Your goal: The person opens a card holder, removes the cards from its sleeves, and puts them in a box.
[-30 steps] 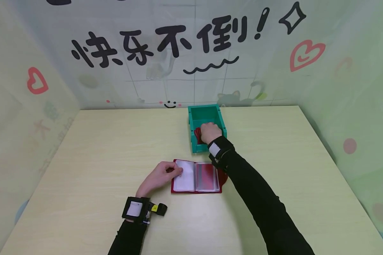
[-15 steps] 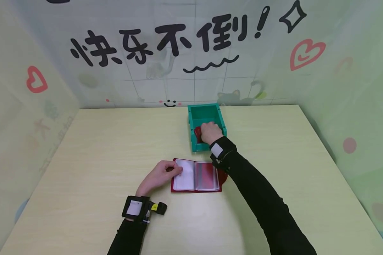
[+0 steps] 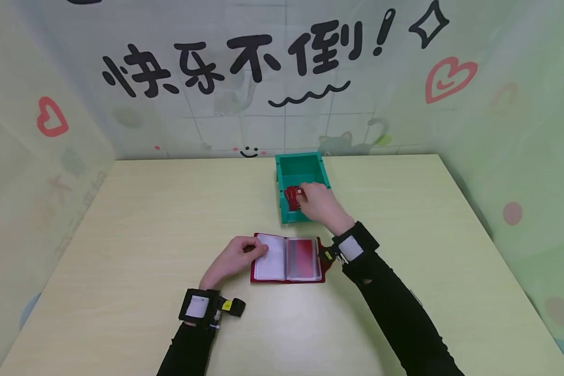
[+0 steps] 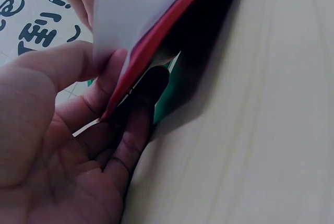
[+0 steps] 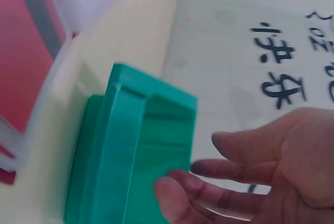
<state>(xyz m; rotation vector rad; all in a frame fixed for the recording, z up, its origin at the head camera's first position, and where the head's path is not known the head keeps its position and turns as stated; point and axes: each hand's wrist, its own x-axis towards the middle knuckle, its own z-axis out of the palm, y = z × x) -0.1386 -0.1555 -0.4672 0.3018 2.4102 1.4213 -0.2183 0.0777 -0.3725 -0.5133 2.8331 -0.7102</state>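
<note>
A red card holder (image 3: 288,259) lies open on the table, showing clear sleeves and a red card in the right page. My left hand (image 3: 257,251) pinches its left cover and a white page (image 4: 151,15) between thumb and fingers. My right hand (image 3: 306,195) hovers over the near end of the green box (image 3: 302,163), fingertips beside the red cards (image 3: 291,197) lying inside. In the right wrist view this hand (image 5: 190,167) has loosely spread fingers with nothing between them, just above the green box (image 5: 130,145).
The pale wooden table (image 3: 145,219) is walled on three sides by decorated panels (image 3: 282,78). The green box stands at the back centre, just beyond the card holder. Bare tabletop stretches left and right of both.
My right hand has pulled back out of the green box toward me, and its forearm has swung to the right. The left hand and the card holder have stayed in place.
</note>
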